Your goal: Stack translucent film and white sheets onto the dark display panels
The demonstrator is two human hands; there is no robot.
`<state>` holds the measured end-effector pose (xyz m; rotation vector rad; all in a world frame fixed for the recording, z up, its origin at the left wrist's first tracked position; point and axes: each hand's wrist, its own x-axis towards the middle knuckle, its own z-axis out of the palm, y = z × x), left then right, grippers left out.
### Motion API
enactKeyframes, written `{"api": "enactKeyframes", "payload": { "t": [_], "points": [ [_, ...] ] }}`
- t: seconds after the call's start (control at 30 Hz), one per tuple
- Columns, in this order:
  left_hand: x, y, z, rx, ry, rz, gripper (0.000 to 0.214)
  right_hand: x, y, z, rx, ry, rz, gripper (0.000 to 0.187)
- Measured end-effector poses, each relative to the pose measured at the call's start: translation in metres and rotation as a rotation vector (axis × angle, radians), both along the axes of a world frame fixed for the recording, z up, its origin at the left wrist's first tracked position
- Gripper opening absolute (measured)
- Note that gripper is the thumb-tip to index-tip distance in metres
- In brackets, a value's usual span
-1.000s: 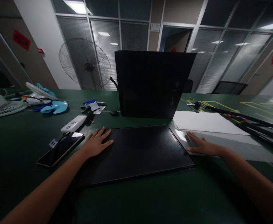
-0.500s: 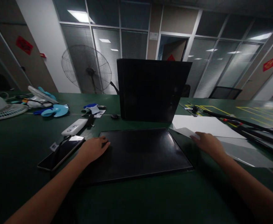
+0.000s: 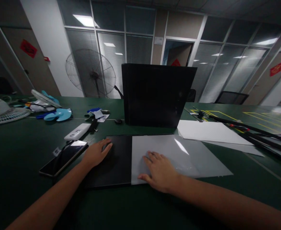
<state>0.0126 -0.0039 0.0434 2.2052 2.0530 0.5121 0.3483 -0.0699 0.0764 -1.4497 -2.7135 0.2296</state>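
Note:
A flat black screen panel lies on the green table in front of me. My left hand rests on its upper left edge, thumb and fingers apart. Over the panel's right part lies a translucent whitish plastic sheet, which reaches past the panel's right edge onto the table. My right hand is laid on this sheet with its fingers spread and the palm down. The panel's right part is covered by the sheet.
A large black box-shaped object stands behind the panel. White sheets and black tubes lie to the right. Left are a phone, a white device with a cable, a blue fan blade and a white fan grille.
My right hand has moved left from the sheets at the right and brought the translucent sheet over the panel. Its fingers have gone from a pinch to lying flat. My left hand stays put.

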Motion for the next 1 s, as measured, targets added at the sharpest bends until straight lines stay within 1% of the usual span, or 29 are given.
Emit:
{"api": "enactKeyframes", "payload": {
  "t": [0.13, 0.23, 0.3, 0.37, 0.43, 0.47, 0.53, 0.6, 0.67, 0.7, 0.77, 0.83, 0.87, 0.9, 0.93, 1.0],
  "points": [
    [-0.008, 0.006, -0.01, -0.005, -0.129, -0.069, 0.073, -0.044, 0.007, -0.006, 0.012, 0.018, 0.096, 0.095],
    [-0.013, 0.011, -0.016, -0.016, -0.139, -0.122, 0.081, -0.07, 0.01, -0.007, 0.006, 0.051, 0.145, 0.097],
    [-0.016, 0.013, -0.018, -0.034, -0.12, -0.139, 0.086, -0.081, 0.009, -0.005, -0.028, 0.109, 0.19, 0.097],
    [-0.017, 0.013, -0.018, -0.051, -0.106, -0.156, 0.087, -0.087, 0.007, -0.002, -0.077, 0.174, 0.262, 0.094],
    [-0.018, 0.013, -0.017, -0.063, -0.103, -0.168, 0.081, -0.085, 0.007, 0.002, -0.12, 0.219, 0.327, 0.09],
    [-0.019, 0.013, -0.017, -0.07, -0.102, -0.172, 0.077, -0.08, 0.01, 0.003, -0.128, 0.229, 0.342, 0.088],
    [-0.02, 0.013, -0.016, -0.088, -0.097, -0.171, 0.071, -0.064, 0.02, 0.002, -0.105, 0.226, 0.325, 0.083],
    [-0.021, 0.013, -0.016, -0.106, -0.089, -0.166, 0.067, -0.035, 0.04, -0.005, -0.025, 0.196, 0.253, 0.077],
    [-0.022, 0.014, -0.017, -0.109, -0.091, -0.163, 0.066, 0.01, 0.067, -0.016, 0.1, 0.131, 0.13, 0.069],
    [-0.023, 0.014, -0.017, -0.107, -0.094, -0.163, 0.065, 0.039, 0.082, -0.023, 0.177, 0.091, 0.051, 0.067],
    [-0.023, 0.015, -0.018, -0.096, -0.098, -0.16, 0.066, 0.105, 0.11, -0.038, 0.337, 0.021, -0.099, 0.063],
    [-0.022, 0.015, -0.019, -0.076, -0.095, -0.151, 0.066, 0.175, 0.132, -0.052, 0.429, -0.011, -0.245, 0.06],
    [-0.021, 0.016, -0.02, -0.068, -0.091, -0.146, 0.064, 0.207, 0.14, -0.058, 0.46, -0.011, -0.353, 0.063],
    [-0.02, 0.016, -0.02, -0.058, -0.085, -0.139, 0.062, 0.236, 0.147, -0.064, 0.442, -0.025, -0.441, 0.068],
    [-0.019, 0.016, -0.02, -0.052, -0.079, -0.13, 0.06, 0.26, 0.151, -0.068, 0.393, -0.037, -0.512, 0.071],
    [-0.018, 0.017, -0.019, -0.049, -0.063, -0.11, 0.059, 0.292, 0.157, -0.075, 0.342, -0.049, -0.55, 0.076]
  ]
}}
